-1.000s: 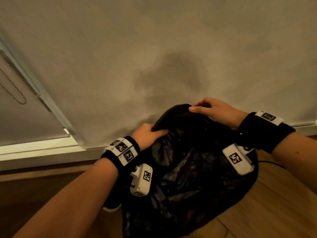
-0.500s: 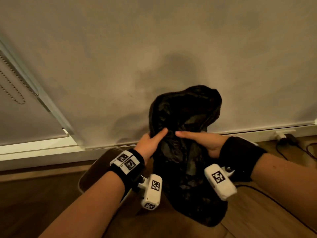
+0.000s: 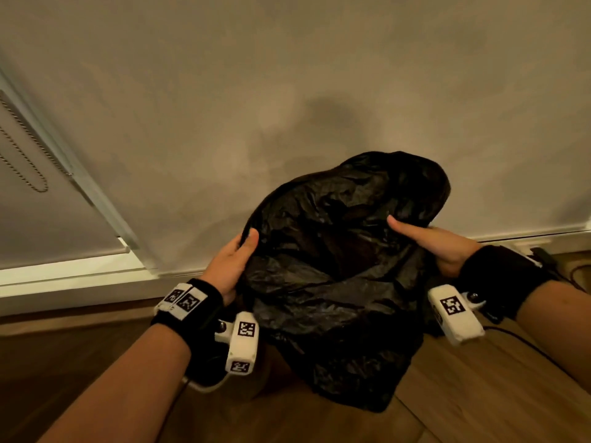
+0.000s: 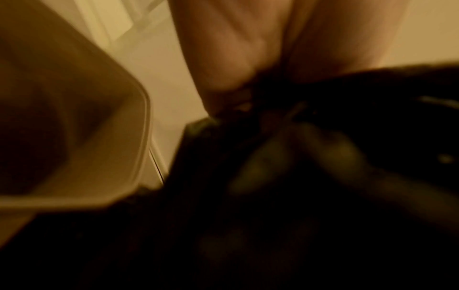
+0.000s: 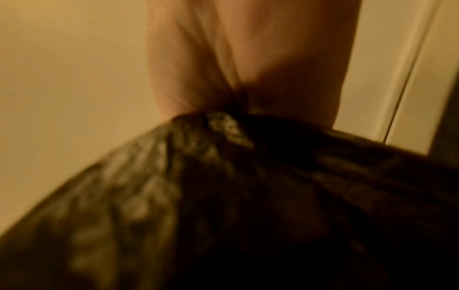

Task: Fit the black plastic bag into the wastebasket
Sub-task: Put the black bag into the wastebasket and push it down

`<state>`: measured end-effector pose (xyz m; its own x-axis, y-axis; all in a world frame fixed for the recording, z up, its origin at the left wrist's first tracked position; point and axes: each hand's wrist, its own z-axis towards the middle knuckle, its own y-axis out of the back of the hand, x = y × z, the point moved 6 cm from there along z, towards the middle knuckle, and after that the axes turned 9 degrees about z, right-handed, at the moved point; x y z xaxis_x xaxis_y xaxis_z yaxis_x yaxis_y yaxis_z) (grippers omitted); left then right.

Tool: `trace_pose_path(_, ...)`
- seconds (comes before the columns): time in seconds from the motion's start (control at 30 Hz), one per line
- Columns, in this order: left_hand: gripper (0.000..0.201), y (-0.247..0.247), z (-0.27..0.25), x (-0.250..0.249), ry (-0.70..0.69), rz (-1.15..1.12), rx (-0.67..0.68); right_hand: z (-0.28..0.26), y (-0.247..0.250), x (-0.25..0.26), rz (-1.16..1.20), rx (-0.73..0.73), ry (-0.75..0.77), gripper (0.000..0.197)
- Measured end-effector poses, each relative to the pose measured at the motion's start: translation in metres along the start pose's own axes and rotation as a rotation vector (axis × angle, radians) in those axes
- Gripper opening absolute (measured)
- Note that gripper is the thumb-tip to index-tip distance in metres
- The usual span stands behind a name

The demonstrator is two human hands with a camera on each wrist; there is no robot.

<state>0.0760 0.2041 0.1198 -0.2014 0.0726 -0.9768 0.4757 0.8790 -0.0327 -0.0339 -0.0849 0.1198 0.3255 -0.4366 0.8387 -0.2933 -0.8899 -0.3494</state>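
The black plastic bag is crumpled and billowed, held up in front of the wall. My left hand grips its left edge, thumb on the near side and fingers hidden behind the film. My right hand grips the right edge the same way. In the left wrist view the bag hangs beside the light wastebasket, whose open mouth lies left of and below the hand. In the head view only a pale bit of the wastebasket's rim shows under my left wrist. The right wrist view shows the bag bunched under the palm.
A plain wall with a white baseboard stands just behind the bag. A window blind with a bead chain is at the left. On the wooden floor at the right lie a plug and a dark cable.
Both hands have moved apart, left going left and right going right. The bag has spread from a narrow upright bunch into a wide billow.
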Motion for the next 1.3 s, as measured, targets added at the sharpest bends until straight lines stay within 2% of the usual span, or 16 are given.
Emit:
trace_pose_path(0.13,0.061,0.011,0.002,0.006,0.109,-0.163,-0.011,-0.001,0.016,-0.001,0.097,0.010,0.056,0.091)
trace_pose_path(0.27,0.061,0.032,0.001,-0.006,-0.127,-0.230,-0.093,-0.003,0.024,-0.002,0.131,0.004,0.082,0.071)
trace_pose_path(0.37,0.016,0.021,-0.009,-0.034,-0.313,-0.158,-0.044,-0.008,0.008,0.009,0.206,0.138,0.149,0.073)
trace_pose_path(0.47,0.035,0.013,-0.015,-0.053,-0.449,0.052,0.044,-0.009,0.001,0.028,0.366,0.158,0.131,0.092)
trace_pose_path(0.5,0.040,0.008,-0.016,-0.057,-0.469,0.209,0.089,-0.007,0.002,0.034,0.367,0.149,0.130,0.085)
trace_pose_path(0.6,0.046,-0.001,-0.009,-0.049,-0.414,0.797,0.215,0.002,0.002,0.041,0.189,0.092,0.229,0.030)
trace_pose_path(0.63,0.039,0.000,-0.005,-0.046,-0.383,0.921,0.176,0.006,0.004,0.036,0.108,0.080,0.235,0.020)
trace_pose_path(0.7,0.035,0.006,0.004,-0.045,-0.332,1.007,-0.011,0.009,0.007,0.033,-0.003,0.009,0.263,0.025)
trace_pose_path(0.73,0.043,0.006,0.004,-0.048,-0.343,0.972,-0.096,0.005,0.002,0.039,-0.015,0.002,0.297,0.013)
trace_pose_path(0.8,0.065,0.007,0.000,-0.058,-0.410,0.874,-0.230,-0.008,-0.010,0.067,0.064,0.020,0.395,0.042)
trace_pose_path(0.9,0.085,0.009,-0.005,-0.063,-0.501,0.800,-0.339,-0.018,-0.017,0.093,0.031,0.030,0.498,0.031)
trace_pose_path(0.97,0.085,0.002,0.000,-0.037,-0.358,1.027,-0.172,-0.001,0.010,0.062,-0.281,-0.118,0.319,0.031)
trace_pose_path(1.03,0.086,-0.001,0.000,0.008,-0.122,1.308,0.107,0.006,0.052,0.005,-0.571,-0.253,-0.031,0.034)
trace_pose_path(1.1,0.088,0.003,-0.001,0.019,-0.068,1.257,0.140,-0.002,0.070,-0.023,-0.582,-0.286,-0.197,0.025)
trace_pose_path(1.23,0.098,0.003,0.007,0.009,-0.152,1.179,0.125,-0.004,0.079,-0.013,-0.373,-0.340,-0.059,0.023)
trace_pose_path(1.3,0.092,0.002,0.006,0.004,-0.178,1.084,0.139,-0.004,0.069,0.000,-0.371,-0.341,0.048,0.022)
